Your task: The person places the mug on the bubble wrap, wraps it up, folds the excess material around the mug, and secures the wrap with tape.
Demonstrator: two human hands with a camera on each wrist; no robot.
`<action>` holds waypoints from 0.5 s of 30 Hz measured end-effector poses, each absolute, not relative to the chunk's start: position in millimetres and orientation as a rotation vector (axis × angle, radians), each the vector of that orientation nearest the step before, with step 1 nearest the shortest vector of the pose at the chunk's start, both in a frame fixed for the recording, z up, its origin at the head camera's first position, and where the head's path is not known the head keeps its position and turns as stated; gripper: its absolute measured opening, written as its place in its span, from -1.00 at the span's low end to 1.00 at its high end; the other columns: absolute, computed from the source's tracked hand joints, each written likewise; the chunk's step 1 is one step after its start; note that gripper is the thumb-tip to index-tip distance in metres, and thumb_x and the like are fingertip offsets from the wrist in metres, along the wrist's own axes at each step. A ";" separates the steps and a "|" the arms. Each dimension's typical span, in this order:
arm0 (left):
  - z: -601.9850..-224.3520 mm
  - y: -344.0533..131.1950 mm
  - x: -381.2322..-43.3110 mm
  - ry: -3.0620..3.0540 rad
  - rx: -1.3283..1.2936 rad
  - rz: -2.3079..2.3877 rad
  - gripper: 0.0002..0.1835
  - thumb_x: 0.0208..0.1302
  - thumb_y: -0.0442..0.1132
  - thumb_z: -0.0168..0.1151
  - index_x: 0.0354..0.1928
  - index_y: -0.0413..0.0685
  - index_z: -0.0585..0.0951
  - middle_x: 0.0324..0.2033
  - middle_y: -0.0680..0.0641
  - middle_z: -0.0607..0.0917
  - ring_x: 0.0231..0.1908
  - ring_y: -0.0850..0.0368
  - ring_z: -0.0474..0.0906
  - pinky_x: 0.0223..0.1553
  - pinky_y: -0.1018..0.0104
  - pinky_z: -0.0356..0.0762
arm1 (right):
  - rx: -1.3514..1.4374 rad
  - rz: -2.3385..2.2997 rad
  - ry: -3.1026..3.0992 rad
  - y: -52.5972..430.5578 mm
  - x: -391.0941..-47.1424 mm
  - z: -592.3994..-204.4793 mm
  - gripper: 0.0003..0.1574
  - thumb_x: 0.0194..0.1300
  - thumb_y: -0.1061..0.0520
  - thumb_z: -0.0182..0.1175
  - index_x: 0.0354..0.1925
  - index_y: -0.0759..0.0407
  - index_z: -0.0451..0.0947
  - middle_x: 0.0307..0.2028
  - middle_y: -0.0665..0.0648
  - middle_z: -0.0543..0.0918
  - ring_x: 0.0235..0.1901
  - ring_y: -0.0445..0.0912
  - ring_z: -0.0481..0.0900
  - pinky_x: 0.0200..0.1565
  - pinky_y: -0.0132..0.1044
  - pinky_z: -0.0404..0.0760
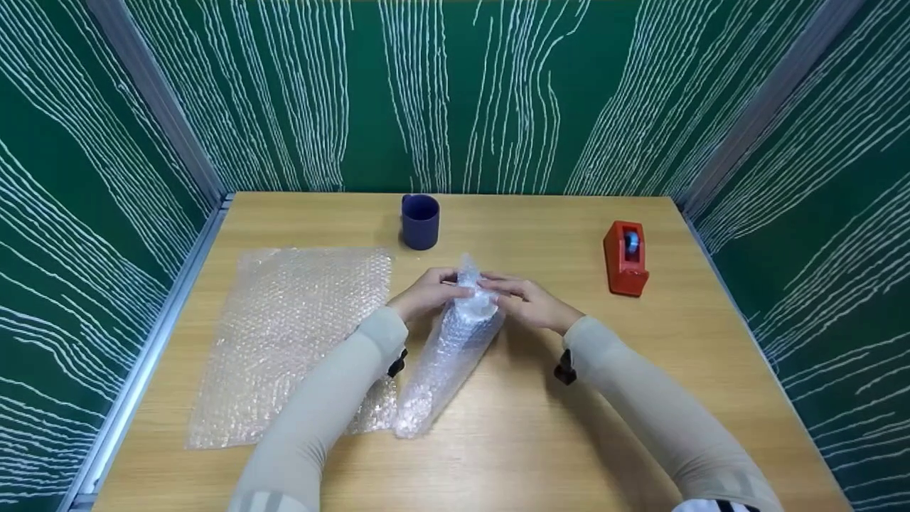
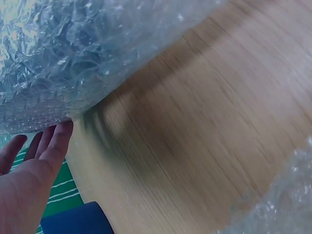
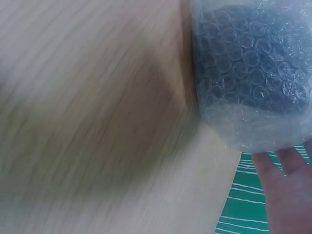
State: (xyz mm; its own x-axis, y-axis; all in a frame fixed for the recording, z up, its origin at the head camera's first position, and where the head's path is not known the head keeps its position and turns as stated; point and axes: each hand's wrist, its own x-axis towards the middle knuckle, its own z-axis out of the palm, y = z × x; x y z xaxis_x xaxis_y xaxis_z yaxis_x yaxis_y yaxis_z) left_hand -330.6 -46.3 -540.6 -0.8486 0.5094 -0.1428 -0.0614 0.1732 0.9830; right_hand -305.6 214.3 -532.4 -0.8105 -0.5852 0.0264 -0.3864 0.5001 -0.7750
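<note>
A long roll of bubble wrap [image 1: 455, 355] stands slanted between my hands, its lower end toward the front of the table and a loose tip at its upper end. My left hand [image 1: 429, 291] holds the upper end from the left, thumb on the near side. From the right, my right hand [image 1: 532, 302] grips the same end. Through the plastic in the right wrist view, a dark thing [image 3: 248, 63] shows inside the wrap; its kind is hidden. The left wrist view shows my left fingers [image 2: 57, 141] against the rim of the wrap.
A flat bubble wrap sheet [image 1: 291, 341] lies on the table [image 1: 540, 441] to the left, next to the roll. Behind my hands stands a dark blue mug [image 1: 420, 224]. A red tape dispenser [image 1: 626, 259] sits at the back right. Green panels surround the table's back and sides.
</note>
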 end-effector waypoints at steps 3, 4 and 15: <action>-541.9 -47.1 -331.5 2.050 0.456 1.681 -0.42 0.39 -0.36 0.35 0.41 -0.41 0.54 0.32 -0.37 0.66 0.22 -0.05 0.65 0.37 0.14 0.62 | -0.793 -1.227 2.506 213.1 -305.8 -533.5 -0.44 0.71 0.03 0.05 0.54 0.08 0.50 0.65 0.25 0.33 0.67 0.30 0.18 0.64 0.33 0.16; -542.0 -47.3 -331.6 2.062 0.458 1.671 -0.42 0.37 -0.36 0.35 0.41 -0.41 0.54 0.32 -0.37 0.66 0.23 -0.07 0.65 0.38 0.14 0.61 | -0.770 -1.240 2.500 212.4 -305.8 -534.1 -0.45 0.71 0.04 0.04 0.54 0.06 0.50 0.65 0.25 0.32 0.67 0.30 0.18 0.64 0.33 0.17; -538.2 -48.8 -329.8 2.123 0.404 1.614 -0.11 0.39 -0.31 0.43 0.67 -0.21 0.22 0.59 -0.32 0.36 0.49 -0.31 0.45 0.48 -0.07 0.53 | -0.539 -1.444 2.444 205.8 -302.9 -537.2 -0.29 0.57 0.22 0.24 0.59 0.24 0.37 0.52 0.41 0.47 0.45 0.35 0.52 0.46 0.20 0.54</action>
